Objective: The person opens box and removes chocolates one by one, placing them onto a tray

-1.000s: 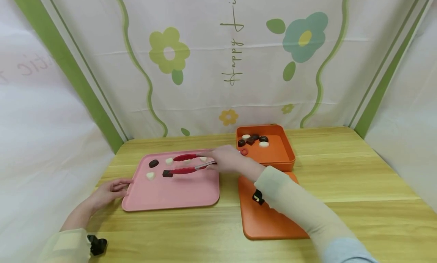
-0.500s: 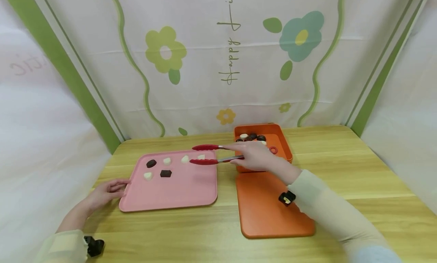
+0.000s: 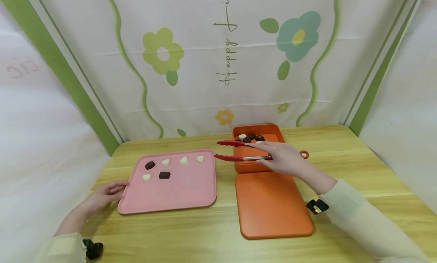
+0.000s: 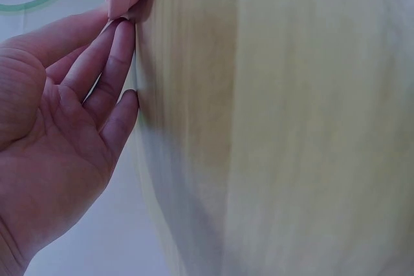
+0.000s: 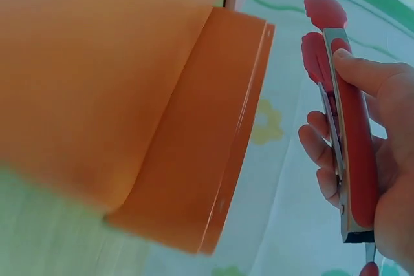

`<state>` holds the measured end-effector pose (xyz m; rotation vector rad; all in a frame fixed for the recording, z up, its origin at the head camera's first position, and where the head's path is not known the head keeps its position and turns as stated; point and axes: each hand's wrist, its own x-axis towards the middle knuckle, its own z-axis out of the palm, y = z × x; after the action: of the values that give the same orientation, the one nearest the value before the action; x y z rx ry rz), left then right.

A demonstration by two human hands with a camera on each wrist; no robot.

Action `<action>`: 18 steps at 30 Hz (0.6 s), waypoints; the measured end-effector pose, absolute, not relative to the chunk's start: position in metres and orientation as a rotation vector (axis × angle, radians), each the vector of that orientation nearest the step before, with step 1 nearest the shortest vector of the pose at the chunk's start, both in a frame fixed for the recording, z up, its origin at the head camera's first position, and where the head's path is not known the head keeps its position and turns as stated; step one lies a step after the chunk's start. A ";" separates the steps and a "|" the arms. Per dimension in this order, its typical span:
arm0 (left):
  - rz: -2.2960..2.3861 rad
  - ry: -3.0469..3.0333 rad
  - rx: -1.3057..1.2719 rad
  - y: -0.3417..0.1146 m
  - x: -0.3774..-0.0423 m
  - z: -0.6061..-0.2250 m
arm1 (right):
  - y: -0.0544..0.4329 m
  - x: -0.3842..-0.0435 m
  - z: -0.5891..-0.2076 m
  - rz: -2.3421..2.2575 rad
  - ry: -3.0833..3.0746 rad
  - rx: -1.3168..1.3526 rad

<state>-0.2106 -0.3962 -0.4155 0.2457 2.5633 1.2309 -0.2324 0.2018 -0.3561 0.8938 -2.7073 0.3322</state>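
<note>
Thumb and fingertips of my left hand [image 3: 106, 193] pinch the left rim of a pink tray [image 3: 177, 198]. Laid out on the tray are a dark oval chocolate [image 3: 150, 165], a dark block-shaped chocolate [image 3: 164, 175] and several white heart-like pieces [image 3: 184, 160]. My right hand [image 3: 288, 160] grips red-tipped metal tongs [image 5: 357, 147] above the orange box [image 3: 250, 167]. The tongs' arms are spread, with nothing between their tips, which point left toward the tray. Dark and white chocolates [image 3: 252, 136] lie at the box's back left; the hand and tongs hide part of its inside.
An orange lid [image 3: 271, 210] lies flat in front of the box. All of it sits on a wooden table [image 3: 170, 236]. A white curtain with printed flowers [image 3: 191, 115] hangs behind the table's far edge.
My right hand has moved right with the tongs, from the tray to above the box. The dark block is released and stays on the tray. The left hand keeps its place.
</note>
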 end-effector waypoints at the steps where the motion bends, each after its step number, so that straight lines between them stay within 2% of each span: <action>1: 1.226 2.563 0.263 -0.397 -0.210 -0.415 | 0.206 -0.231 -0.356 0.334 -2.709 0.888; 18: 1.240 2.541 0.220 -0.398 -0.211 -0.415 | 0.275 -0.223 -0.342 0.252 -2.776 0.711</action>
<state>-0.2105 -0.3977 -0.4155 0.2196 2.5407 1.2398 -0.2231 0.2752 -0.3421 0.7106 -2.7762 0.2524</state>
